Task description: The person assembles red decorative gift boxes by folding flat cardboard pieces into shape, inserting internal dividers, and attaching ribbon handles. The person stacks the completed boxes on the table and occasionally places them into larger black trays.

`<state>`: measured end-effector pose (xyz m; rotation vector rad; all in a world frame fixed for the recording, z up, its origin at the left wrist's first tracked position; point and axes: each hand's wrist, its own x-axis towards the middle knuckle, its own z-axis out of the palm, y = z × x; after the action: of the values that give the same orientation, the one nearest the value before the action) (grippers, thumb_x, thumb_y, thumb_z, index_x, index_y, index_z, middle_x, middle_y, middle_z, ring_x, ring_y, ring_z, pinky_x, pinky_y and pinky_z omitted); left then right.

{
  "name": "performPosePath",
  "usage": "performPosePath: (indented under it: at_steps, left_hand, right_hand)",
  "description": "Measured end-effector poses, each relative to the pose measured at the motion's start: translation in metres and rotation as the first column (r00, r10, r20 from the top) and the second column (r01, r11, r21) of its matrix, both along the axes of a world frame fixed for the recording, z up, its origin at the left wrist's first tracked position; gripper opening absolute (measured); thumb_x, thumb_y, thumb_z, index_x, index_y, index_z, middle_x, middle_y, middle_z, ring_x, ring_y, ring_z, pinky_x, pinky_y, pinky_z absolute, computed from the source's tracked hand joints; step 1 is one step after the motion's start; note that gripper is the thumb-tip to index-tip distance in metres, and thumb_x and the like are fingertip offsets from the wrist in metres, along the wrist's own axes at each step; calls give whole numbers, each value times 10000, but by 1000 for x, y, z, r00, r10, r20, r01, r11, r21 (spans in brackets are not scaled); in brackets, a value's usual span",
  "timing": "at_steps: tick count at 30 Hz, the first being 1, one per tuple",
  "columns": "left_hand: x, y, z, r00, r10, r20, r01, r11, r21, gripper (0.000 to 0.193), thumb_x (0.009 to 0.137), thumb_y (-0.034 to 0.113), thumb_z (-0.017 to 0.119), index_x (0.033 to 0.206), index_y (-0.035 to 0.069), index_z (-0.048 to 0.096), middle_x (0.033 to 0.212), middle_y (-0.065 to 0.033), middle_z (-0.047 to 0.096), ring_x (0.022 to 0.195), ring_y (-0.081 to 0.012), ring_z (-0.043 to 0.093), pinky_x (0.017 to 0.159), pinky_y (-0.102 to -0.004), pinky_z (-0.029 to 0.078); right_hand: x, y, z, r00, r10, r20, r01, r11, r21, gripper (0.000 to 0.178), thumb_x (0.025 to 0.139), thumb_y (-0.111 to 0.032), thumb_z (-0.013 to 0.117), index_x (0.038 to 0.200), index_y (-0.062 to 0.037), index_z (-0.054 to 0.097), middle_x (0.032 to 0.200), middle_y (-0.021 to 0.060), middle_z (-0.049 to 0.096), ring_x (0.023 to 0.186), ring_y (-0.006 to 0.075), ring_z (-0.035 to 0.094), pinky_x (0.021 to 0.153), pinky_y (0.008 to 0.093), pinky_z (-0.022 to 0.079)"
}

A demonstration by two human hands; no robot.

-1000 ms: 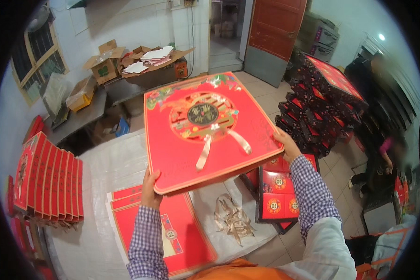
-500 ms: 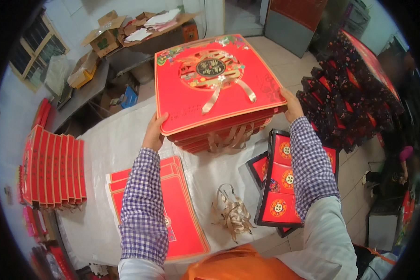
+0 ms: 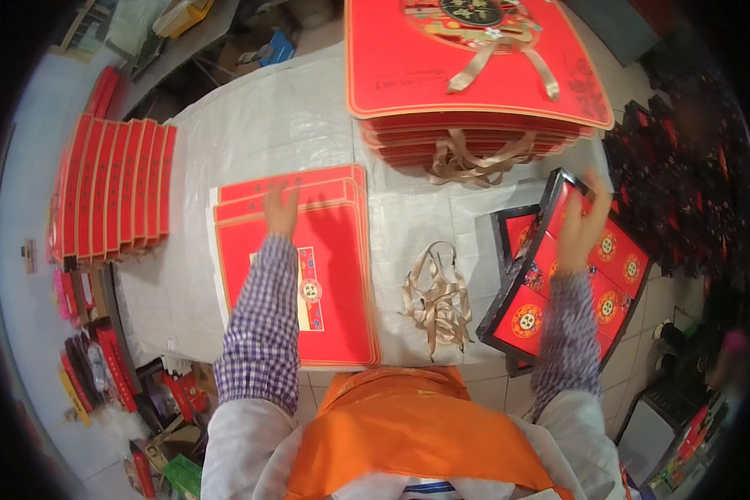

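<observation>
My left hand (image 3: 282,210) is above the far part of a short pile of flat red gift-bag panels (image 3: 337,275), its fingers spread and nothing in them. Whether it touches the pile I cannot tell. Over a black-edged tray of red boxes (image 3: 529,319) hovers my right hand (image 3: 583,223), smeared by motion, with thumb and fingers apart and no object in it. A tall stack of red bags or panels (image 3: 475,87) with gold ribbon handles stands at the far right of the table, apart from both hands. Between the pile and the tray lies a bundle of gold ribbons (image 3: 437,312).
A white sheet (image 3: 292,108) covers the table. Several red panels stand in a row (image 3: 117,187) at the left edge. Dark floral boxes (image 3: 683,192) are heaped on the right. A grey side table (image 3: 167,62) stands at the far left.
Both hands have let go of the top red panel, which now lies on the tall stack. They have drawn back toward me, the left over the flat pile, the right over the tray. The view has tilted down.
</observation>
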<state>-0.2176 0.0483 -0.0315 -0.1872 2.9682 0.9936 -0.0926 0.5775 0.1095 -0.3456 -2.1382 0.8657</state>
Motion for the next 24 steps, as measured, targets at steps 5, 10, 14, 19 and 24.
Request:
performPosePath:
  at_steps: [5, 10, 14, 19, 24]
  left_hand:
    - [202, -80, -52, 915, 265, 304, -152, 925, -348, 732, 871, 351, 673, 1421, -54, 412, 1458, -298, 379, 1384, -406, 329, 1150, -487, 286]
    - [264, -146, -29, 659, 652, 374, -406, 727, -553, 684, 895, 275, 654, 1433, -50, 383, 1494, -251, 338, 1391, -369, 335, 1133, -438, 355]
    - [279, -202, -39, 674, 668, 315, -440, 706, -555, 650, 886, 227, 677, 1411, -43, 404, 1493, -216, 365, 1384, -348, 356, 1113, -433, 387]
    - [282, -252, -58, 693, 591, 413, -397, 791, -466, 628, 833, 204, 723, 1351, -48, 472, 1400, -197, 454, 1304, -349, 440, 1051, -433, 440]
    - [279, -273, -56, 784, 497, 372, -349, 849, -398, 565, 824, 202, 719, 1284, -56, 517, 1311, -224, 489, 1207, -368, 490, 1011, -442, 457]
  right_hand:
    - [143, -142, -80, 729, 491, 477, -322, 861, -395, 228, 886, -15, 562, 1097, -5, 646, 1037, 161, 647, 985, 330, 616, 878, 388, 478]
    - [215, -252, -134, 311, 750, 584, -387, 661, -642, 349, 895, -32, 564, 1242, 0, 555, 1133, 233, 551, 1069, 374, 549, 936, 412, 460]
    - [237, -318, -162, 345, 683, 643, -391, 728, -563, 531, 878, -38, 561, 1392, -19, 428, 1154, 263, 519, 1116, 432, 496, 987, 455, 432]
    - [236, -355, -171, 462, 417, 783, -251, 908, -336, 565, 848, -32, 586, 1385, 52, 434, 1198, 272, 497, 1125, 410, 492, 992, 435, 426]
    - [235, -357, -207, 527, 201, 826, -164, 977, -134, 498, 833, -50, 610, 1311, 62, 527, 1078, 258, 585, 1051, 409, 537, 934, 456, 456]
